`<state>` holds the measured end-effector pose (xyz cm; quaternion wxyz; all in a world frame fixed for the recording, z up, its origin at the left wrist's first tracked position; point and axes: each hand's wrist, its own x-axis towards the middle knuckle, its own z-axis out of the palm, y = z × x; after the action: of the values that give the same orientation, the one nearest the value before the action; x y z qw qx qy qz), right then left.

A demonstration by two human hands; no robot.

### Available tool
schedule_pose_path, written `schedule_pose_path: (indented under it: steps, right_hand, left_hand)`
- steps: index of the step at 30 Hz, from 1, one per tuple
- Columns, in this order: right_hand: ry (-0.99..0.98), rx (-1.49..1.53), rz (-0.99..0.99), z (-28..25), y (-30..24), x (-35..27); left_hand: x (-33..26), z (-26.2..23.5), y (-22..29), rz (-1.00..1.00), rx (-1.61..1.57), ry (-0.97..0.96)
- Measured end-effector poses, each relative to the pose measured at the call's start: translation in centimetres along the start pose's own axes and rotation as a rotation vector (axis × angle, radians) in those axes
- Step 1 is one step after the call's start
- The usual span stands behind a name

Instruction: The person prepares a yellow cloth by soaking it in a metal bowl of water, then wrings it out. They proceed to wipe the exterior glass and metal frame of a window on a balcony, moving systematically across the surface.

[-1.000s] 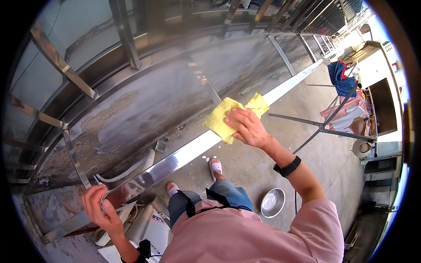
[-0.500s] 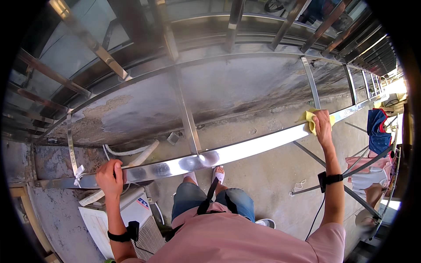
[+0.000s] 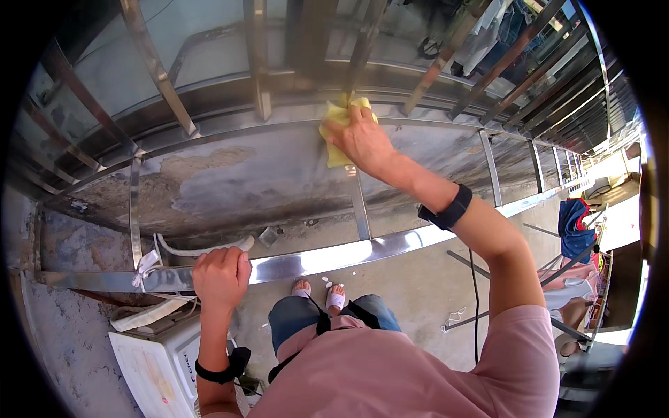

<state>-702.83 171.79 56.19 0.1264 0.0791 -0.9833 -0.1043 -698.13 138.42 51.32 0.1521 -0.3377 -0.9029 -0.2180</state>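
My left hand [image 3: 221, 275] is closed round the near shiny metal rail [image 3: 327, 261], toward its left end. My right hand [image 3: 362, 143] reaches across to the far metal rail [image 3: 293, 122] and presses a yellow cloth [image 3: 336, 155] on it, at the foot of an upright bar [image 3: 364, 52]. The cloth hangs down over the rail's near side, at the top of a short crossbar [image 3: 359, 205] that joins the two rails. Part of the cloth lies hidden under my fingers.
Several upright metal bars [image 3: 157, 66] rise from the far rail before a window. A white strip [image 3: 145, 268] is tied at the near rail's left. Below stand a white air-conditioner unit [image 3: 150, 366] and a white pipe [image 3: 202, 249]. Clothes [image 3: 577, 226] hang on a rack at right.
My right hand has moved with the yellow cloth from the near rail's right part leftward and up to the far rail. My left hand has shifted slightly right along the near rail.
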Motion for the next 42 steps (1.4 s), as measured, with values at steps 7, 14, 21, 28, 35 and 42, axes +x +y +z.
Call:
schedule_pose_path:
  steps: [7, 14, 21, 28, 35, 42]
  right_hand:
    - [-0.043, -0.087, 0.093, 1.6, -1.7, 0.9]
    - [-0.028, 0.127, 0.163, 1.3, -2.8, -2.3]
    - [-0.282, 0.349, 0.140, -4.6, -7.2, -11.3]
    - [-0.155, 0.571, 0.033, -4.8, -5.7, -14.1]
    - [-0.026, 0.444, 0.195, -4.2, 0.9, -22.3]
    - [-0.044, 0.142, 0.455, -2.5, 17.6, -33.7]
  left_hand:
    - [-1.0, 0.2, -0.9, -0.015, 0.001, 0.059]
    - [-0.5, -0.2, -1.0, -0.008, -0.020, 0.007]
    - [-0.5, -0.4, -1.1, 0.000, -0.018, -0.024]
    - [-0.3, -0.6, -0.8, -0.007, -0.024, -0.090]
    - [0.0, -0.7, 0.3, -0.152, -0.152, -0.022]
    - [4.9, 0.9, 9.8, -0.027, -0.338, 0.037]
